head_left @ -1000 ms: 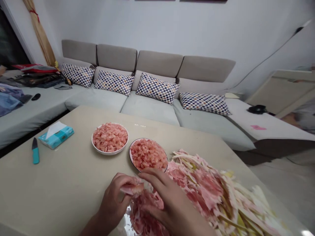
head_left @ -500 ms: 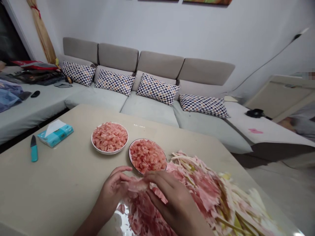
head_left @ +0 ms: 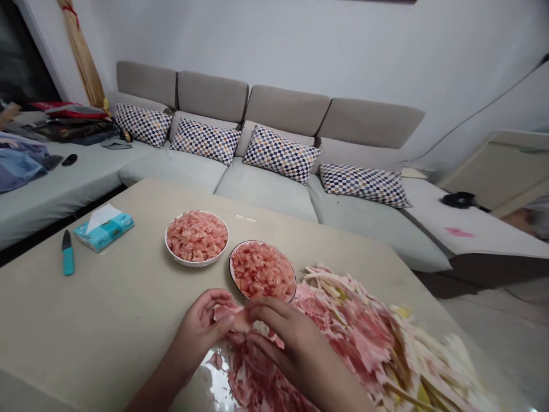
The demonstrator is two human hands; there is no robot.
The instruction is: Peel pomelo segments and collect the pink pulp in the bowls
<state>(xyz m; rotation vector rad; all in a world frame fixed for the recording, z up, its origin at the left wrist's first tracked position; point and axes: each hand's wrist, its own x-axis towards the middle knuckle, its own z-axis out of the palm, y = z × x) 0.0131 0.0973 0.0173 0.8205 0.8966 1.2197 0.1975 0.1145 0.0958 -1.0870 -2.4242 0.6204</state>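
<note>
Between my two hands is a pale pink piece of pomelo flesh point(head_left: 241, 321). My left hand point(head_left: 206, 326) pinches its left end with thumb and fingers. The fingers of my right hand point(head_left: 295, 337) close on the other end. Below them spreads a heap of pink pomelo membranes point(head_left: 253, 372), partly hidden by my right hand. Just beyond my hands stands a dark-rimmed plate point(head_left: 232, 274) piled with peeled pomelo pulp point(head_left: 262, 269). Farther left, a white bowl point(head_left: 195, 264) holds a mound of similar pulp point(head_left: 197, 234).
Strips of pomelo peel point(head_left: 429, 366) cover the table's right side. A turquoise-handled knife point(head_left: 67, 254) and a blue tissue pack point(head_left: 104, 228) lie at the table's left. Behind the table point(head_left: 128, 320) runs a long sofa point(head_left: 266, 186) with patterned cushions. Part of a person point(head_left: 525, 220) shows at the far right.
My left thumb has come forward over the pomelo piece, and my fingers have drawn closer together on it. The whole view has shifted slightly; bowl and plate stay put.
</note>
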